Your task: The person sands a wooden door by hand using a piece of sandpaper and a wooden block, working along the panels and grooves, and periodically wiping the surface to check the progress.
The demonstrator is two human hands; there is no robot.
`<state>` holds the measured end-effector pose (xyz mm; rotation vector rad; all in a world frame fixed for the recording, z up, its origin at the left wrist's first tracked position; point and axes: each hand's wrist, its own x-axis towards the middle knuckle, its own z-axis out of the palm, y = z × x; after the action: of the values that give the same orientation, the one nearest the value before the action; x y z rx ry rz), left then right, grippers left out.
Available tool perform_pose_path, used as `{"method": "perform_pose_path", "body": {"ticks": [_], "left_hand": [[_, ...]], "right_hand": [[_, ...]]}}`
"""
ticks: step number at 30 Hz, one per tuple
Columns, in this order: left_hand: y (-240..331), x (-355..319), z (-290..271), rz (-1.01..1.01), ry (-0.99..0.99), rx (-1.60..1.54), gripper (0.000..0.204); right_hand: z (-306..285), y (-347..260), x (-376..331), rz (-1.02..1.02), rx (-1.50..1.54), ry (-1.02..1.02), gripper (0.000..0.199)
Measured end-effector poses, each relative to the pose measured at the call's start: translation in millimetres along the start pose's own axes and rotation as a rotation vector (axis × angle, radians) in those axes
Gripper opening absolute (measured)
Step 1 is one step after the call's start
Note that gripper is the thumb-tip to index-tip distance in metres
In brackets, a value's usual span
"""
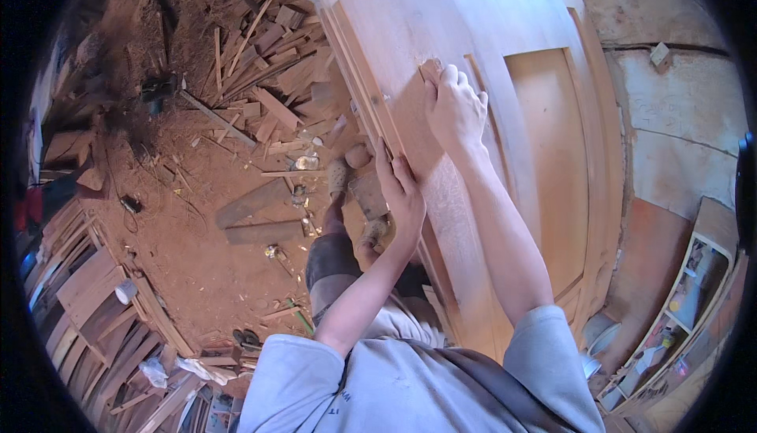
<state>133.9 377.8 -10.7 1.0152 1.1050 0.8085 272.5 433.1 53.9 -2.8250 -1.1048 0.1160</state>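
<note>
A large wooden door (418, 15) with recessed panels lies in front of me, its surface whitish with dust in places. My right hand (459, 110) is closed over a small brown piece of sandpaper (430, 69), pressed against the flat frame of the door beside a narrow groove. Most of the sandpaper is hidden under the fingers. Nearer to me, my left hand (400, 192) grips the door's left edge, thumb and fingers on either side of the edge strip.
Wood offcuts (276, 54) are heaped on the dusty ground at the far left. Stacked boards (95, 291) stand at the lower left. Right of the door are a pale slab (686, 110) and an open shelf (670, 315) with small items. My feet are beside loose planks (252, 204).
</note>
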Motion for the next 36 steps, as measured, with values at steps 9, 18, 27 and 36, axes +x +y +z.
{"method": "perform_pose_path", "body": {"ticks": [9,18,27,36], "left_hand": [[-11,3,-8,0.134,0.023,0.246,0.051],[-9,3,-14,0.029,-0.020,0.200,0.052],[-11,-1,-8,0.049,-0.015,0.196,0.051],[-14,0,-15,0.118,0.011,0.237,0.049]], "right_hand": [[-7,43,-108,0.014,0.015,-0.076,0.020],[10,27,-58,-0.109,0.093,0.070,0.020],[7,5,-15,-0.017,0.054,0.057,0.020],[7,23,-52,-0.039,0.109,0.000,0.026]]}}
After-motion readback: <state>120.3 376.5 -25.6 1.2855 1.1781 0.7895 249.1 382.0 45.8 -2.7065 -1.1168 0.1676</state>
